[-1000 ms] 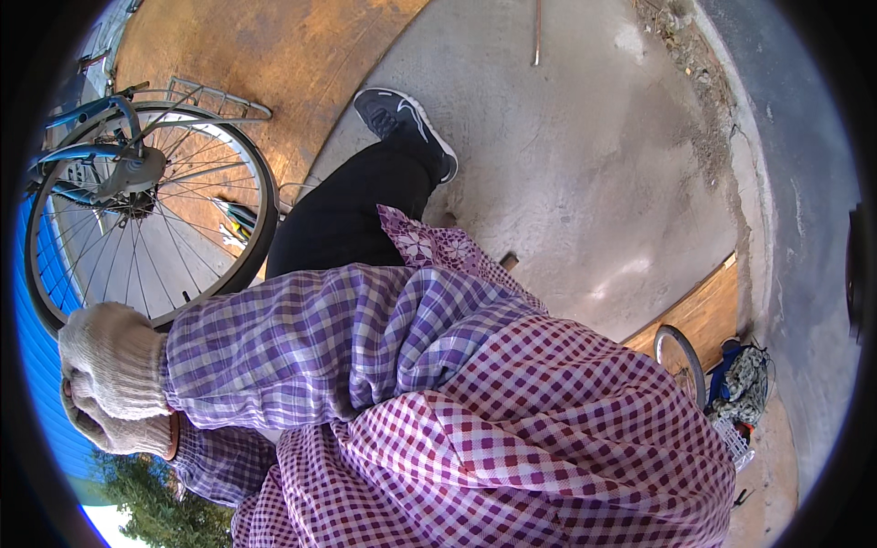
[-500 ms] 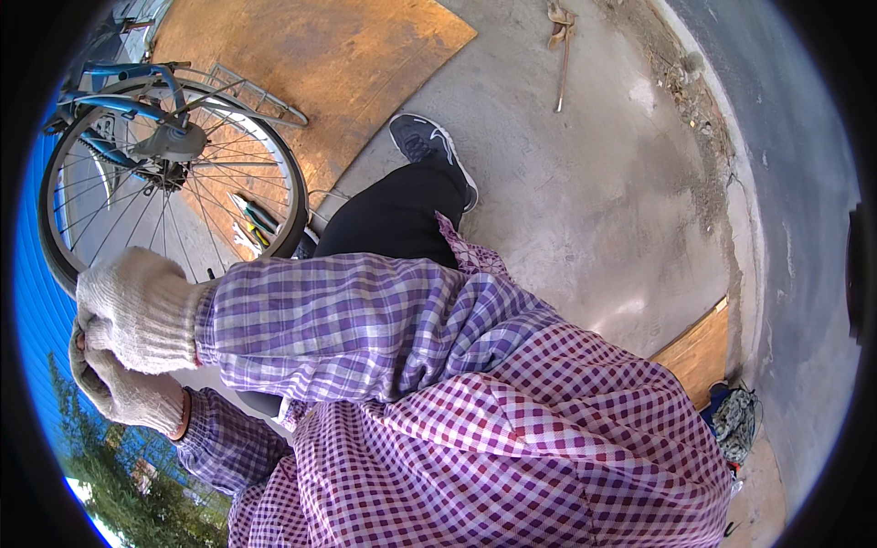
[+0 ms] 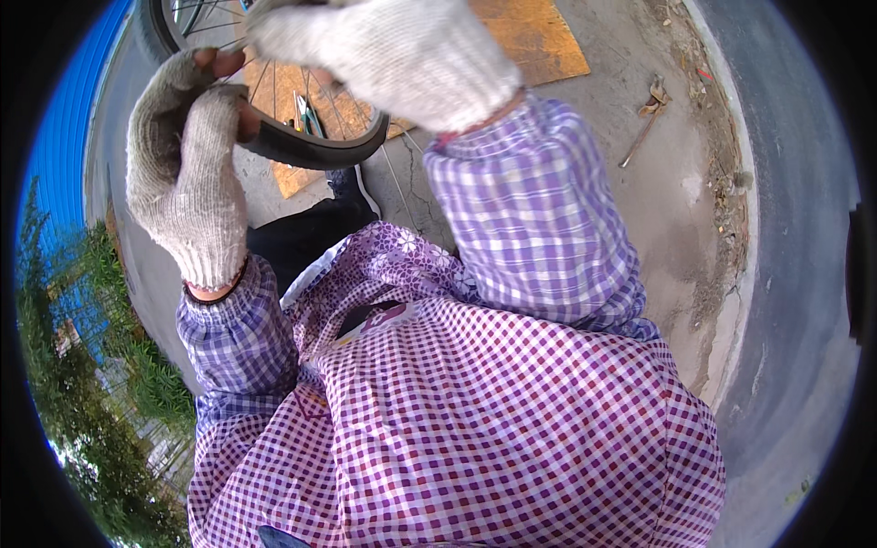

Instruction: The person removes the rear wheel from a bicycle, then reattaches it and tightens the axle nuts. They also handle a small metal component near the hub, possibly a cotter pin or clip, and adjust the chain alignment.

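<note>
My left hand (image 3: 187,164), in an off-white knit glove with bare fingertips, is raised in front of the bicycle wheel (image 3: 315,151). Its fingers and thumb curl inward, with a gap between their tips. Beside it at the top is my right hand (image 3: 402,64), in a matching glove. Its bent fingers reach towards the left fingertips and are partly cut off by the picture's upper edge. Something thin and greyish seems to lie between the two hands, too small and blurred to name. Both hands look nearer to me than the black tyre and spokes, covering part of them.
Beneath the wheel is a stained wooden board (image 3: 534,36) bearing pliers (image 3: 309,117). A rod-like tool (image 3: 639,137) lies on the concrete to the right, near a raised kerb (image 3: 744,247). My shoe (image 3: 354,190) stands below the tyre; green bushes (image 3: 146,356) grow at left.
My hands, close together at the left, have moved up and right and spread a little apart. The view has shifted, so the wheel now shows at the top, behind my hands.
</note>
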Tool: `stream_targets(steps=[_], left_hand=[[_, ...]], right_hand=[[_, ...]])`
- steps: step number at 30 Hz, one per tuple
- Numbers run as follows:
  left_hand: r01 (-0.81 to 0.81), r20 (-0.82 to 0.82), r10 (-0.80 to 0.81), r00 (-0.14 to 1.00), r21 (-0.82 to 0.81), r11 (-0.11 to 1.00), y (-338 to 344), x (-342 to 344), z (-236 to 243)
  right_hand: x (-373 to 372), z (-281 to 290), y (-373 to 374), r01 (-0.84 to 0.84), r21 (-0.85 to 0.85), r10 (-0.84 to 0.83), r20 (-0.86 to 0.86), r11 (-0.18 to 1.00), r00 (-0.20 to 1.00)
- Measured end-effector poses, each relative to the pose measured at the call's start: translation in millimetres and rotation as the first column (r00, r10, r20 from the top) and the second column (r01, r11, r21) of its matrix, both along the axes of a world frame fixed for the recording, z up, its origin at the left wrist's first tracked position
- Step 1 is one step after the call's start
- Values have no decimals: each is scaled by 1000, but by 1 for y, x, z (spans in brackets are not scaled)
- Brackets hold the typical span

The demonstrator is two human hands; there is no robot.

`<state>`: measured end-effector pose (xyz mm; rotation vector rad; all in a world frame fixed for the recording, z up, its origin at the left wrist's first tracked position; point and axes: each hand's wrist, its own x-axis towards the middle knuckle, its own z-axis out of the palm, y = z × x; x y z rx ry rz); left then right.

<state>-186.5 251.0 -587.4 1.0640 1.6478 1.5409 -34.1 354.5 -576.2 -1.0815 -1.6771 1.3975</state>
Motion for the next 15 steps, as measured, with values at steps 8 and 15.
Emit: stream_targets(steps=[8, 15], left_hand=[[-100, -32, 99, 995, -47, 994, -19, -38, -11], [-158, -50, 153, 987, -141, 977, -26, -62, -8]], right_hand=[[93, -21, 37, 219, -451, -369, -277, 865, 887], [144, -40, 41, 365, -458, -485, -176, 811, 857]])
